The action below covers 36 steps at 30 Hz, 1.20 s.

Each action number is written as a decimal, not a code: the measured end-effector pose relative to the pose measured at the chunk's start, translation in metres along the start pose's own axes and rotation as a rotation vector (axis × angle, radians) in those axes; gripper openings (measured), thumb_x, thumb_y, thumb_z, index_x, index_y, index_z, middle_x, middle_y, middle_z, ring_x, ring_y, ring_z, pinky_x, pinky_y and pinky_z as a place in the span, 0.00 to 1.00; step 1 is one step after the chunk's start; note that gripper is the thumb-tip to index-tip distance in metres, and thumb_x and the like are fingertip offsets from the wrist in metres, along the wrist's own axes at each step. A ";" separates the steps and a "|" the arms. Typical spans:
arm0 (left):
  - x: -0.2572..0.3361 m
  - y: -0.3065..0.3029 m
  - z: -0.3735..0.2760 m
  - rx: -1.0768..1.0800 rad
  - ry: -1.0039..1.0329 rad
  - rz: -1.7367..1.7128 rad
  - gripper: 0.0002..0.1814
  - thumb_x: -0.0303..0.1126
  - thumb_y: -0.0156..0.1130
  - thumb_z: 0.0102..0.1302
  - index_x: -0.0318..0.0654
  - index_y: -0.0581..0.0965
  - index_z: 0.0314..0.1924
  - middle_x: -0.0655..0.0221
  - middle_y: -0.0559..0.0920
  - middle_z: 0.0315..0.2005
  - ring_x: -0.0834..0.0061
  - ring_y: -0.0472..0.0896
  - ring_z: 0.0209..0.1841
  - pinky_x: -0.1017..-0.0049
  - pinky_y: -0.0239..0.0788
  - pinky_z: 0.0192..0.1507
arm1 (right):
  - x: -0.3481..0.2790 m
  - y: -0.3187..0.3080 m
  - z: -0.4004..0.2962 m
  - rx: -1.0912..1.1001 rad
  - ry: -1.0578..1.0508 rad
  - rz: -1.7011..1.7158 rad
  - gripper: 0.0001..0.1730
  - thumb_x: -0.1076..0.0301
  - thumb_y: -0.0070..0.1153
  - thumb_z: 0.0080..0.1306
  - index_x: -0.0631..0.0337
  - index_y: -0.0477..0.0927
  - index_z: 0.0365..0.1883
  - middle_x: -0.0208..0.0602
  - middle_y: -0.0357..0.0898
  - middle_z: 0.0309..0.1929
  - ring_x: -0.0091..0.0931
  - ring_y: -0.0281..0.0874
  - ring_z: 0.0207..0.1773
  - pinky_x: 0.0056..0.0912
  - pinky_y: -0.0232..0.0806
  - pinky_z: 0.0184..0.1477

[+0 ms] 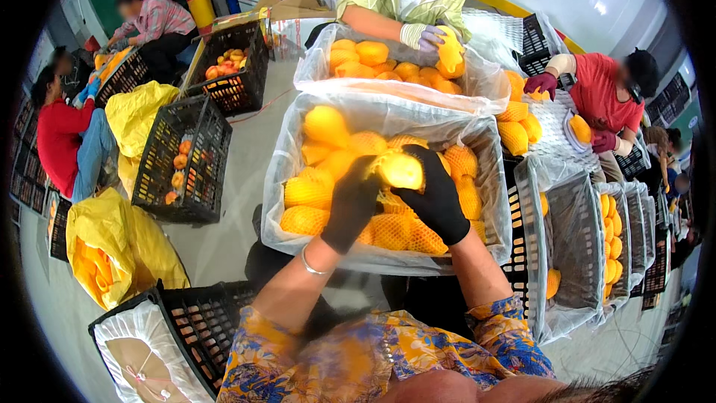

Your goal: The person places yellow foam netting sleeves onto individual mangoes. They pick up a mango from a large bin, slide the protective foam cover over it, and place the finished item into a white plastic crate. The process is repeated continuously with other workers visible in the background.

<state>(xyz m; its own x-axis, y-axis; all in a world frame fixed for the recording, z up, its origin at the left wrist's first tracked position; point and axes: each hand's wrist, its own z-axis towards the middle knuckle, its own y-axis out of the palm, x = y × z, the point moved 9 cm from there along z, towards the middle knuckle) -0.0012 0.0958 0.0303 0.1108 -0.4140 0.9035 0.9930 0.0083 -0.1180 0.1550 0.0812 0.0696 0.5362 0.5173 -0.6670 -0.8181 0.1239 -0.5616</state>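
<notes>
Both my hands wear black gloves and meet above a crate (492, 218) lined with clear plastic film. A pale yellow fruit (404, 171), partly wrapped in a yellow foam net sleeve, is held between them. My right hand (433, 196) grips its right side, thumb along the lower edge. My left hand (355, 204), blurred, is at its left side, where the sleeve bunches up. Below lie several fruits in yellow foam nets (305, 193), packed side by side, some hidden under my hands and forearms.
Across from me, a gloved person (430, 36) holds a netted fruit over another lined crate (313, 67). At right, a person in red (607, 89) handles fruit near lined crates (565, 246). Black crates (184, 157) and yellow sacks (123, 240) stand left.
</notes>
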 end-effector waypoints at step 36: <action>-0.028 0.022 -0.015 -0.403 0.129 -0.270 0.18 0.24 0.48 0.72 0.25 0.75 0.59 0.49 0.77 0.59 0.57 0.75 0.61 0.63 0.65 0.66 | 0.027 -0.003 -0.009 0.141 0.264 0.545 0.06 0.71 0.60 0.69 0.62 0.75 0.40 0.30 0.73 0.35 0.20 0.68 0.40 0.26 0.64 0.43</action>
<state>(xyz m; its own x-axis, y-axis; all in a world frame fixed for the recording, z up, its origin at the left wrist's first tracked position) 0.0168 0.0946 -0.0040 -0.1795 -0.4618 0.8686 0.8876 -0.4568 -0.0594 0.1743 0.0872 0.0489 0.0520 0.3128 -0.9484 -0.9986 0.0205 -0.0480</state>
